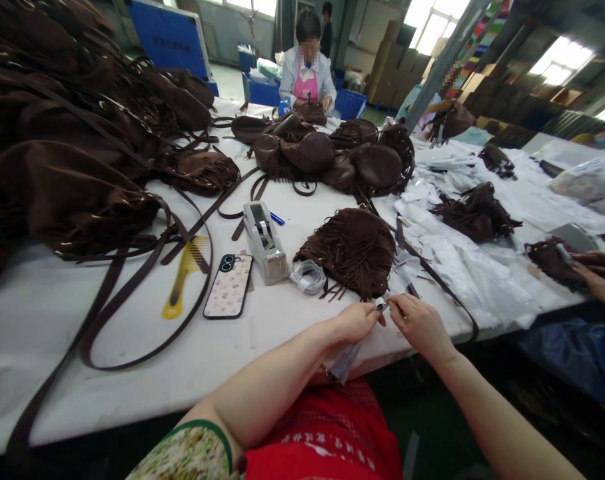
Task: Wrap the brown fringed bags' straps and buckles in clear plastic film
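At the table's front edge, my left hand is closed in a pinch on a small white-wrapped piece; something dark shows inside, too small to name. My right hand pinches the other side of that piece, its fingertips almost meeting the left ones. A clear plastic strip hangs below my left hand. Just beyond both hands lies a dark brown fringed bag. To its left is a coil of clear plastic, beside a tape dispenser.
A patterned phone, yellow comb and blue pen lie left on the white table. Brown bags are piled far left, their straps looping forward. White wrapping sheets spread right. Co-workers sit opposite and reach in from the right.
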Tool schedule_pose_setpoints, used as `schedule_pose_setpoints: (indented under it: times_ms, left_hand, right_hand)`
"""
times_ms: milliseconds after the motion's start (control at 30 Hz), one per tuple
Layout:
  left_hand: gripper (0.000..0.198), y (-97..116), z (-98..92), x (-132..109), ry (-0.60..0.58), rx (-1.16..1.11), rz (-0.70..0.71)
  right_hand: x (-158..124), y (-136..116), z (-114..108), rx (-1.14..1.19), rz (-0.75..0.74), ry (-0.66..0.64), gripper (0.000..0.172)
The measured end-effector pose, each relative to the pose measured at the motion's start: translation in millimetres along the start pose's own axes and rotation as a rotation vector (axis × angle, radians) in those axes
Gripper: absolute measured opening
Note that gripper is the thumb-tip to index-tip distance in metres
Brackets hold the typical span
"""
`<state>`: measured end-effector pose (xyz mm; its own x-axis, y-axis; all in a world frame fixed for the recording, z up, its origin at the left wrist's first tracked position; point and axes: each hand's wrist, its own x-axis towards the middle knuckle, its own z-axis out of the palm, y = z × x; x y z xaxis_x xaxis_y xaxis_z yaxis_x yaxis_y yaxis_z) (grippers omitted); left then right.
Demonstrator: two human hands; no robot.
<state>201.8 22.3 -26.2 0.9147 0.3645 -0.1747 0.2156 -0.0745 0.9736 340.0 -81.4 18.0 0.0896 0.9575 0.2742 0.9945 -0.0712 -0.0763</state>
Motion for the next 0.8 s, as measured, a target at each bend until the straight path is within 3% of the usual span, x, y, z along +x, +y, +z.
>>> schedule_pose_setpoints:
  times_ms: [100, 233, 300, 433, 567, 800]
  left_hand:
    - [0.034, -0.7, 1.1, 1.1, -0.009, -0.139, -0.07]
    - [0.036, -4.7, 3.0, 4.8, 0.023, -0.265, -0.09]
    - [0.039, -6.6, 4.3, 6.4, 0.037, -0.299, -0.077]
    - [0.052, -8.2, 5.6, 6.9, 0.035, -0.286, -0.06]
    - [0.061, -8.3, 4.1, 3.6, 0.001, -0.245, -0.06]
    - [0.047, -6.3, 4.1, 0.4, 0.048, 0.019, -0.018]
  right_hand:
    - [-2.3, 4.5, -4.1, 0.127, 0.088, 0.041, 0.024]
    - [-9.1, 20.3, -14.8, 0.352, 0.491, 0.253, 0.029]
    - [-12.6, 23.5, -18.5, 0.449, 0.6, 0.266, 0.033]
    - [-13.1, 7.3, -15.0, 0.513, 0.488, 0.084, 0.032]
    - [-2.6, -10.1, -3.8, 0.372, 0.313, 0.05, 0.029]
    - [13.6, -6.8, 2.6, 0.093, 0.268, -0.082, 0.021]
